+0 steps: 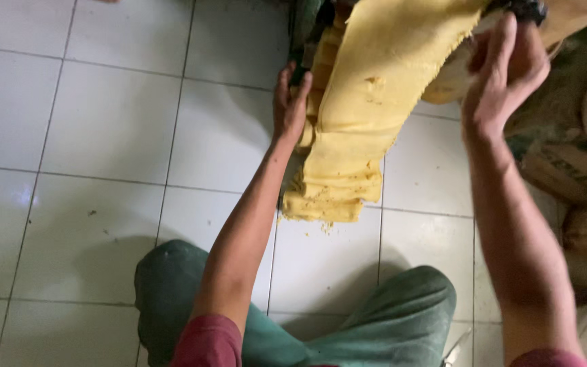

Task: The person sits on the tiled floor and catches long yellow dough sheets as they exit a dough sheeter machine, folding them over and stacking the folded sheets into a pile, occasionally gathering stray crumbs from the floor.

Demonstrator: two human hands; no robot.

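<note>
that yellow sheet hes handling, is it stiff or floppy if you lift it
Probably floppy: the yellow sheet drapes down and piles in soft folds at its lower end. Likely fragile too, since its edge looks ragged and crumbs lie on the tiled floor. Both the left hand and right hand are on it, hinting it needs support.

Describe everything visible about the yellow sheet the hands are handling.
The yellow sheet looks like soft, thick dough or raw rubber, matte with ragged, crumbly edges. It slopes down from the top of the view and piles in folded layers above the white tiled floor. The left hand presses its left side; the right hand grips near its upper right edge. Crumbs lie below the fold.
</note>
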